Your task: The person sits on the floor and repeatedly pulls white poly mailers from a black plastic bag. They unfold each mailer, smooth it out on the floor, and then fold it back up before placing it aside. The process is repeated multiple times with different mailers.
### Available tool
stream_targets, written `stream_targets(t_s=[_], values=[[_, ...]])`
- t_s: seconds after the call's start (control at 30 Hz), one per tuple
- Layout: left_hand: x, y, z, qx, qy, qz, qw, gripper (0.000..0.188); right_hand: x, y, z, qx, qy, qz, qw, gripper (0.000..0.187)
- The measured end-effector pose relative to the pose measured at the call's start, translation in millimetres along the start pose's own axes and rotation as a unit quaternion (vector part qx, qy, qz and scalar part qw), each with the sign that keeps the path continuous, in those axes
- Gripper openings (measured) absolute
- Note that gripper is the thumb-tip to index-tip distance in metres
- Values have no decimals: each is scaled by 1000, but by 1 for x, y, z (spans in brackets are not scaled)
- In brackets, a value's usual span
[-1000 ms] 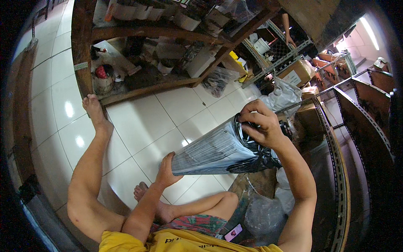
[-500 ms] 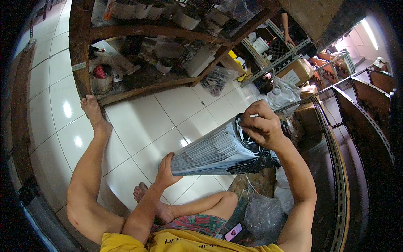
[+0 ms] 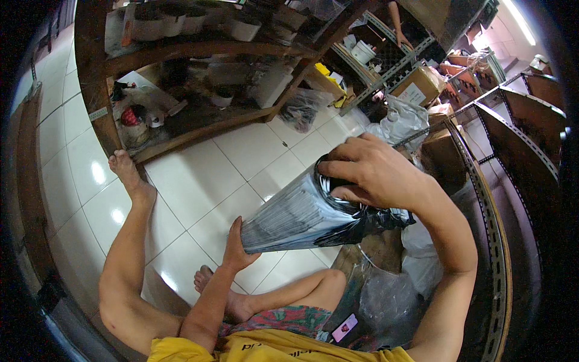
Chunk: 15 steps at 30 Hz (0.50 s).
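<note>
A thick bundle of thin layered plastic sheets (image 3: 289, 218), grey-white along the side and shiny black at one end, lies slantwise in front of me. My left hand (image 3: 239, 247) grips its lower left end, the thumb up along the edge and the other fingers mostly hidden beneath. At the upper right end, my right hand (image 3: 377, 172) is closed over the black rim, with fingers curled into the folds. Its fingertips are partly hidden there. Loose black plastic (image 3: 374, 222) hangs crumpled below the right hand.
A dark wooden shelf (image 3: 199, 54) with pots stands ahead on white tiles. Metal racks (image 3: 482, 181) line the right side. Clear plastic (image 3: 386, 295) and a lit phone (image 3: 345, 329) lie near my bent leg. Another person's hand (image 3: 401, 37) shows at the far rack.
My right hand has moved slightly left and closer to view, its fingers going from a raised pinch to curling over the bundle's black rim. My left hand keeps its hold. The view has shifted slightly.
</note>
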State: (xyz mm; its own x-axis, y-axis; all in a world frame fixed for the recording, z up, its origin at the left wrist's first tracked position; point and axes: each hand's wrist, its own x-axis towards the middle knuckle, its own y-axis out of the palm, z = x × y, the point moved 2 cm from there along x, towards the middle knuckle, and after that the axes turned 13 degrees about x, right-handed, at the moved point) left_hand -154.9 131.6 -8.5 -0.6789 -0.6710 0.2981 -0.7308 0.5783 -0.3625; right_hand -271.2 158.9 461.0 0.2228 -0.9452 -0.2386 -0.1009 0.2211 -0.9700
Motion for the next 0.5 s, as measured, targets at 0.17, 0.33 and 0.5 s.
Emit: stream_targets(t_s=[0.17,0.33,0.5], values=[[-1,7,1,50,-24,16,998,120,6,-2,1,-31,-5,-1,1000,25],[-6,10,13,1,-16,1,1000,125,14,-2,-3,-48,-10,26,998,22],[-4,10,-7,64,2,-3,998,125,7,2,2,-47,7,76,996,26]])
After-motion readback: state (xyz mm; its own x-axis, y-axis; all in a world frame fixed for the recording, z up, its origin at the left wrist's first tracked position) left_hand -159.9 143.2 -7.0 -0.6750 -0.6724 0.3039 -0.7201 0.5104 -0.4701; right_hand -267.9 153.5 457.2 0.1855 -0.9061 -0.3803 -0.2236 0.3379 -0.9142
